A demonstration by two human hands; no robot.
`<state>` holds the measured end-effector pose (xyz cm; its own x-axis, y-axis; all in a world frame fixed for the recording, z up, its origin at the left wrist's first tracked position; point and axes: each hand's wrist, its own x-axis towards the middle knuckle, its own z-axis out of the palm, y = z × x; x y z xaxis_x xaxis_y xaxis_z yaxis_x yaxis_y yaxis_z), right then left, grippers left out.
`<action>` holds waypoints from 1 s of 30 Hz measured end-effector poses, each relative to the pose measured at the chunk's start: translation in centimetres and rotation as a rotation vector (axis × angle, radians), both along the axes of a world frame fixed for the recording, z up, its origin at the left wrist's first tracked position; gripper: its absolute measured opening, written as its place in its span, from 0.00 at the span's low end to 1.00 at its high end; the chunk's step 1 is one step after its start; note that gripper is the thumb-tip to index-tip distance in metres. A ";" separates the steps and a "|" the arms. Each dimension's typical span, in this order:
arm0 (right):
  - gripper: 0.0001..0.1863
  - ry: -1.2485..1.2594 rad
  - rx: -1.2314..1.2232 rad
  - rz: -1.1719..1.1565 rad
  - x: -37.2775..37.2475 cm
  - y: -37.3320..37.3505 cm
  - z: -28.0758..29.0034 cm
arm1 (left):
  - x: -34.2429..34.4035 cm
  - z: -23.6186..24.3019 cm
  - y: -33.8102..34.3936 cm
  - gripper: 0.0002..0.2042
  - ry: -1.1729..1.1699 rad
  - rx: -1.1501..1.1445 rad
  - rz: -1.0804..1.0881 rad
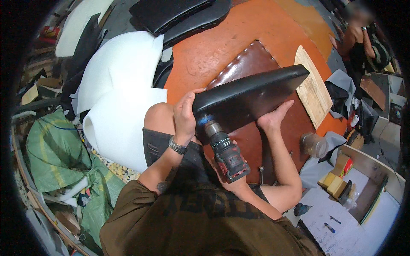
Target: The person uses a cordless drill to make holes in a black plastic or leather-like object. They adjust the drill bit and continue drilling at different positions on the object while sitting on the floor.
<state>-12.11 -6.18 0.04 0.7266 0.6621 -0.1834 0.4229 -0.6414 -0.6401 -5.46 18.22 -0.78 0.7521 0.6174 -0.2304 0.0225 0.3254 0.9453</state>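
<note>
My left hand [184, 114] grips the left end of a black padded cushion panel [252, 96], which is tilted up on its edge. A watch is on that wrist. In my right hand [235, 184] is a red and black cordless drill [228, 155], its handle mostly hidden under its body. The drill's chuck is against or very near the panel's lower left part, where a bluish light shows; the bit's tip cannot be made out. My bare right foot [273, 117] is at the panel's lower edge toward its right end.
Beneath lie a brown leather-like sheet [247, 64] and an orange surface [205, 55]. White foam [124, 102] is at left, with a green sack [57, 149]. Black cushions [179, 19] lie at the far side. A wooden board [314, 87] and clear jar [314, 145] are at right; another person [361, 40] is beyond.
</note>
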 end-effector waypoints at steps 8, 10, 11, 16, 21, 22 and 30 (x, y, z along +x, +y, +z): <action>0.31 -0.031 0.193 -0.060 0.8 0.2 2.9 | 0.1 0.0 -0.2 0.21 -0.012 0.017 0.004; 0.22 -0.001 0.230 -0.083 1.0 0.2 3.6 | 0.1 -0.1 -0.1 0.21 -0.019 0.024 -0.004; 0.20 0.017 0.236 -0.088 1.0 0.0 3.8 | 0.1 -0.1 -0.1 0.21 -0.018 0.029 -0.001; 0.23 0.099 0.141 -0.081 0.3 -1.9 3.3 | 0.2 -0.7 0.3 0.22 0.017 0.012 -0.004; 0.30 0.294 0.131 -0.195 -0.3 -4.7 2.6 | 0.2 -1.9 0.6 0.22 -0.036 0.085 -0.037; 0.32 0.291 0.140 -0.214 -0.2 -5.1 2.6 | 0.1 -2.1 0.7 0.22 -0.037 0.118 -0.056; 0.30 0.768 0.659 -0.633 -1.3 -6.7 9.6 | -1.3 -1.7 1.2 0.23 -0.032 0.275 -0.224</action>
<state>-13.36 -12.88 9.67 0.8067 0.3552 -0.4722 -0.4876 -0.0512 -0.8715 -6.71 19.43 -2.49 0.8799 0.4723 -0.0526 0.0331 0.0494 0.9982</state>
